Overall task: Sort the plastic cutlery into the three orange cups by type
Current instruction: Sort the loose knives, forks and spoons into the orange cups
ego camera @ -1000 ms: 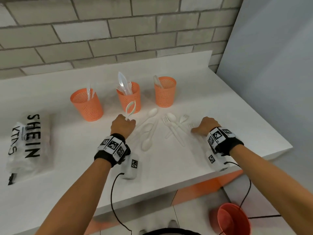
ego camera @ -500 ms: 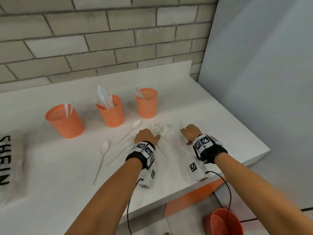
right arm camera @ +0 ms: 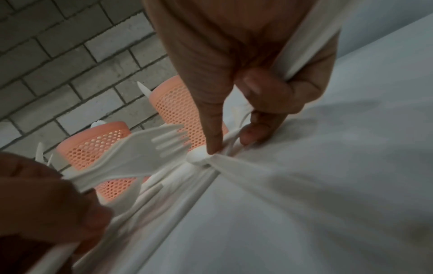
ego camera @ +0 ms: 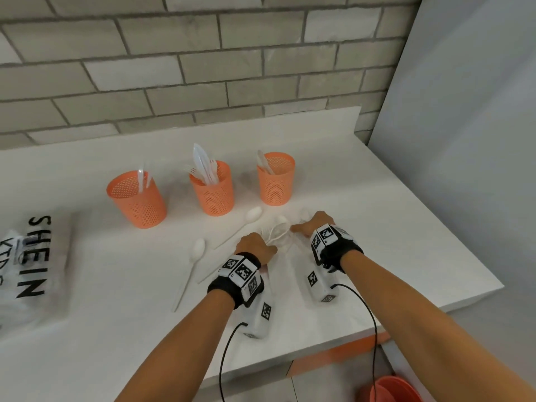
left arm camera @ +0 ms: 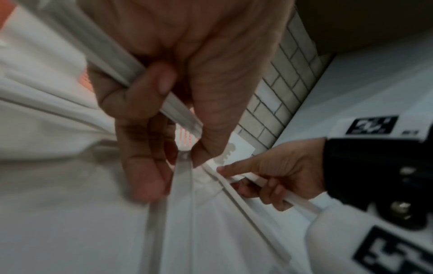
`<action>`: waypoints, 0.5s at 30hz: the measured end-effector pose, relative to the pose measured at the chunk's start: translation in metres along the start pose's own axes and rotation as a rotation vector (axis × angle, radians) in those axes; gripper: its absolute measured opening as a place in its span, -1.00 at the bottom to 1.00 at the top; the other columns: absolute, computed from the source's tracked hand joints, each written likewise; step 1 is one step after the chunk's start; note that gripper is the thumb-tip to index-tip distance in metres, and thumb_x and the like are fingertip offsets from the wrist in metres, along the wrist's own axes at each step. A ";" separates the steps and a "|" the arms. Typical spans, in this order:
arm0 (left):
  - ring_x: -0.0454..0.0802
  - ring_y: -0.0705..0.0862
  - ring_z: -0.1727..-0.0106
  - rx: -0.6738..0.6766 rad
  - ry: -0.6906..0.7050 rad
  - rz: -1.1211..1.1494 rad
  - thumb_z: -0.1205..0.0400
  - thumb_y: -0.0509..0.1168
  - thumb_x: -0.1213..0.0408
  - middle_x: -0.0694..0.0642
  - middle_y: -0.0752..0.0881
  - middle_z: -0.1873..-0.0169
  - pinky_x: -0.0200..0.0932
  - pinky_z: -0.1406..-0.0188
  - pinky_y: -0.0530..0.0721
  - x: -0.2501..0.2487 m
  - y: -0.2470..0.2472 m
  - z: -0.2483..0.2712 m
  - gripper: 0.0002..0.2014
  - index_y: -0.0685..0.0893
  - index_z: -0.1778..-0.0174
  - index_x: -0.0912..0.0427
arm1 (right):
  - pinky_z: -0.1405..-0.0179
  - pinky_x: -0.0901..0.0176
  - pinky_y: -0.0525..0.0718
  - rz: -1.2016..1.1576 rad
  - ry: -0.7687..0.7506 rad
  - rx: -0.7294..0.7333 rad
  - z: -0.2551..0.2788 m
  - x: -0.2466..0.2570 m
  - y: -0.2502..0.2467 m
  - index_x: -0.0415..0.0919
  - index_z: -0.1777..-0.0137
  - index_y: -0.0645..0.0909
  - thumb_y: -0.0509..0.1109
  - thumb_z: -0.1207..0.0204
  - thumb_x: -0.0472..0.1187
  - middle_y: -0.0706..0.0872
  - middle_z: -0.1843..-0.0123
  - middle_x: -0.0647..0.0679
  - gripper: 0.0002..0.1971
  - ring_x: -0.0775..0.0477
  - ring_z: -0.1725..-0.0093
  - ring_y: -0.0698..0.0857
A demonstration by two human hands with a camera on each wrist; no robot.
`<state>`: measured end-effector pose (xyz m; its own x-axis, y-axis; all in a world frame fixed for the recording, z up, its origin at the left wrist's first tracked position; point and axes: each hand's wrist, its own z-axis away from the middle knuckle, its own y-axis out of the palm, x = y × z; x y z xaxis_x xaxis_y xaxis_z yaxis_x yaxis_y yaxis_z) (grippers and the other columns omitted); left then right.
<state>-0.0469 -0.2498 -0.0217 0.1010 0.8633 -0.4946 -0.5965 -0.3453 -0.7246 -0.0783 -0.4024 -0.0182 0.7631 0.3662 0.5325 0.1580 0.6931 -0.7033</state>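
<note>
Three orange mesh cups stand in a row: the left cup (ego camera: 136, 198), middle cup (ego camera: 213, 190) and right cup (ego camera: 275, 181), each with white cutlery inside. In front of the right cup lies a small pile of white cutlery (ego camera: 280, 233). My left hand (ego camera: 261, 245) grips white forks (right arm camera: 145, 153) by their handles and pinches another handle (left arm camera: 185, 166). My right hand (ego camera: 301, 229) keeps a white handle (right arm camera: 304, 46) curled in its palm. Its index fingertip (right arm camera: 211, 148) presses on a piece in the pile. Two spoons (ego camera: 197, 250) (ego camera: 252, 216) lie loose to the left.
A clear plastic bag with black lettering (ego camera: 32, 265) lies at the left of the white counter (ego camera: 406, 256). A brick wall runs behind the cups and a grey wall closes the right side. An orange bucket (ego camera: 388, 390) sits on the floor below the counter edge.
My left hand has come down from near the middle cup to the pile and taken hold of forks. My right hand has slid left to the pile.
</note>
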 end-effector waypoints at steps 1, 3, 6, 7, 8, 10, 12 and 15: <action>0.11 0.74 0.14 0.013 0.003 0.018 -0.58 0.22 0.13 0.11 0.68 0.32 -0.17 0.23 0.62 0.004 -0.003 0.002 -0.77 0.46 0.30 0.19 | 0.12 0.17 0.53 0.001 -0.013 -0.016 0.000 0.003 0.001 -0.35 -0.09 0.57 0.53 -0.37 -0.03 0.54 0.11 -0.12 -0.55 -0.19 -0.05 0.68; 0.09 0.67 0.17 0.018 0.013 0.045 -0.60 0.17 0.12 0.13 0.67 0.23 -0.19 0.26 0.55 0.012 -0.008 0.006 -0.78 0.49 0.22 0.21 | 0.17 0.19 0.51 -0.002 -0.043 -0.046 0.000 0.008 0.004 -0.35 0.06 0.55 0.48 -0.41 -0.13 0.54 0.11 -0.14 -0.71 -0.18 0.06 0.63; 0.19 0.67 -0.03 -0.017 0.010 0.141 -0.63 0.11 0.13 0.24 0.67 0.00 -0.13 0.10 0.56 0.026 -0.015 0.007 -0.66 0.51 -0.19 0.30 | 0.26 0.19 0.48 -0.024 -0.093 -0.108 -0.001 0.018 0.007 -0.25 0.25 0.41 0.37 -0.44 -0.14 0.58 0.11 -0.14 -0.78 -0.11 0.22 0.56; 0.18 0.68 0.08 -0.022 0.017 0.196 -0.64 0.10 0.16 0.23 0.67 0.10 -0.15 0.18 0.55 0.031 -0.017 0.008 -0.67 0.51 -0.19 0.31 | 0.29 0.20 0.47 -0.014 -0.121 -0.120 -0.001 0.022 0.006 -0.24 0.27 0.43 0.35 -0.46 -0.13 0.61 0.11 -0.15 -0.78 -0.11 0.23 0.58; 0.12 0.64 0.27 -0.029 0.029 0.250 -0.64 0.10 0.20 0.19 0.62 0.27 -0.17 0.29 0.52 0.035 -0.018 0.009 -0.73 0.51 -0.12 0.31 | 0.26 0.20 0.49 0.010 -0.140 -0.124 0.001 0.026 0.005 -0.25 0.22 0.49 0.33 -0.48 -0.12 0.65 0.08 -0.16 -0.80 -0.15 0.18 0.63; 0.05 0.51 0.48 -0.039 0.011 0.371 -0.64 0.09 0.26 0.12 0.52 0.43 -0.20 0.42 0.48 0.045 -0.021 0.012 -0.85 0.45 0.01 0.28 | 0.12 0.15 0.55 0.046 -0.169 -0.139 0.003 0.031 0.003 -0.32 -0.08 0.55 0.30 -0.51 -0.12 0.72 -0.08 -0.21 -0.72 -0.23 -0.06 0.69; 0.06 0.52 0.52 -0.029 -0.018 0.472 -0.64 0.08 0.29 0.15 0.54 0.40 -0.20 0.50 0.53 0.053 -0.026 0.016 -0.89 0.39 0.00 0.25 | -0.01 0.07 0.57 0.048 -0.180 -0.177 0.007 0.036 -0.001 -0.36 -0.28 0.43 0.26 -0.56 -0.15 0.67 -0.22 -0.26 -0.63 -0.28 -0.21 0.65; 0.00 0.48 0.52 -0.052 0.023 0.532 -0.66 0.09 0.31 0.12 0.48 0.39 -0.23 0.60 0.48 0.058 -0.032 0.019 -0.94 0.37 0.11 0.19 | -0.08 0.03 0.54 -0.003 -0.201 -0.236 0.012 0.040 -0.012 -0.40 -0.37 0.34 0.16 -0.64 -0.15 0.61 -0.30 -0.29 -0.60 -0.32 -0.28 0.60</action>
<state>-0.0367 -0.1814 -0.0181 -0.1868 0.5562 -0.8098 -0.5302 -0.7511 -0.3935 -0.0578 -0.3886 0.0172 0.6268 0.4962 0.6008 0.3194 0.5396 -0.7790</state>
